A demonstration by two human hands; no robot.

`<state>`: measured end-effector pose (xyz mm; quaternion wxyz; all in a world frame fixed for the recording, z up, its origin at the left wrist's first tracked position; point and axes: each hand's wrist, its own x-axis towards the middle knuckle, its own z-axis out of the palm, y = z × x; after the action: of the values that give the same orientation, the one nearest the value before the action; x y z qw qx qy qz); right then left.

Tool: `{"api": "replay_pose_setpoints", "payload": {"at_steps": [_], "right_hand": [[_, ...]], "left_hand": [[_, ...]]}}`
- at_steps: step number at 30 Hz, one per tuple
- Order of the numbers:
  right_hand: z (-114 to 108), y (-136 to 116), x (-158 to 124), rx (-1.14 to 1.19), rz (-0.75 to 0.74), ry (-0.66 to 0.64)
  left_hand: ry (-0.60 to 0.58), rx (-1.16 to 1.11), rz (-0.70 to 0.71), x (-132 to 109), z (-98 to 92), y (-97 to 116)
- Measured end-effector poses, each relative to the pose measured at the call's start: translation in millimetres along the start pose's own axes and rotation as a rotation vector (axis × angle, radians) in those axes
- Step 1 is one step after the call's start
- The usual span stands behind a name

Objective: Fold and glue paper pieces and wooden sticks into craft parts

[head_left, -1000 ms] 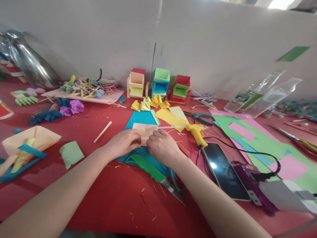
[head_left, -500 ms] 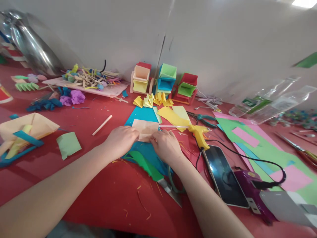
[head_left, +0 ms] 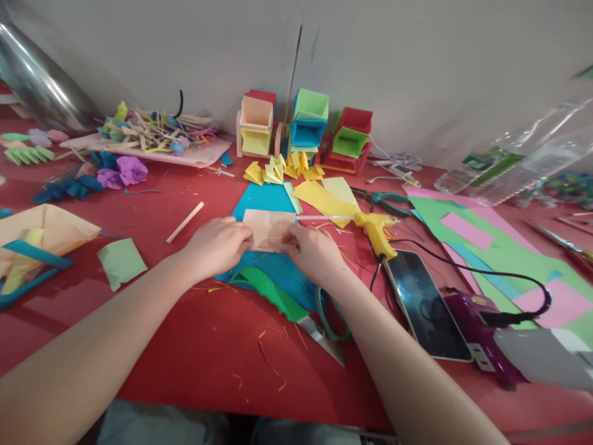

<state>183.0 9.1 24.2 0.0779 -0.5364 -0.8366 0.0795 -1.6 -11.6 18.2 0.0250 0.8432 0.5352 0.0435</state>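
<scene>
A small sheet of peach paper (head_left: 267, 230) lies over blue paper (head_left: 266, 199) in the middle of the red table. At its left edge my left hand (head_left: 221, 244) has its fingers closed on the paper. My right hand (head_left: 312, 252) pinches the right edge. Just below the hands rests a green-handled utility knife (head_left: 278, 296), blade toward the lower right, beside a roll of tape (head_left: 332, 318) partly hidden by my right forearm. A yellow hot glue gun (head_left: 376, 233) lies right of my right hand, its glue stick reaching toward the paper.
Folded yellow paper pieces (head_left: 282, 168) and coloured paper boxes (head_left: 309, 120) stand at the back. To the right are a phone (head_left: 428, 303), a purple power strip (head_left: 484, 334), pliers (head_left: 389, 203) and plastic bottles (head_left: 504, 161). A tray (head_left: 185, 154) of sticks sits at the back left.
The view has tilted down slightly, so the table things appear higher. Both hands stay on the peach paper, which now looks flatter and more squarely laid out.
</scene>
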Motion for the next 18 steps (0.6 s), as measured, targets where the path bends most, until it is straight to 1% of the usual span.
{"api": "replay_pose_setpoints", "payload": {"at_steps": [3, 5, 7, 9, 13, 15, 18], "right_hand": [[3.6, 0.2, 1.0, -0.045, 0.002, 0.033], [6.5, 1.3, 0.6, -0.069, -0.025, 0.067], [8.8, 3.1, -0.2, -0.089, -0.096, 0.102], [9.7, 5.2, -1.1, -0.130, -0.204, 0.130], [7.4, 9.8, -2.3, -0.233, -0.387, 0.140], [5.5, 11.8, -2.6, -0.229, -0.431, 0.131], [4.4, 13.3, -2.8, -0.220, -0.440, 0.139]], "left_hand": [[0.000, 0.010, -0.027, 0.5, -0.2, -1.7], [0.013, -0.001, -0.045, 0.7, -0.4, -1.8], [0.027, -0.014, -0.017, 1.0, -0.7, -2.1], [0.040, -0.016, 0.042, 1.5, -1.0, -2.8], [0.066, -0.025, 0.109, 2.0, -1.7, -5.4], [0.056, -0.034, 0.135, 1.8, -2.1, -6.4], [0.036, -0.037, 0.163, 1.6, -2.1, -7.0]]}}
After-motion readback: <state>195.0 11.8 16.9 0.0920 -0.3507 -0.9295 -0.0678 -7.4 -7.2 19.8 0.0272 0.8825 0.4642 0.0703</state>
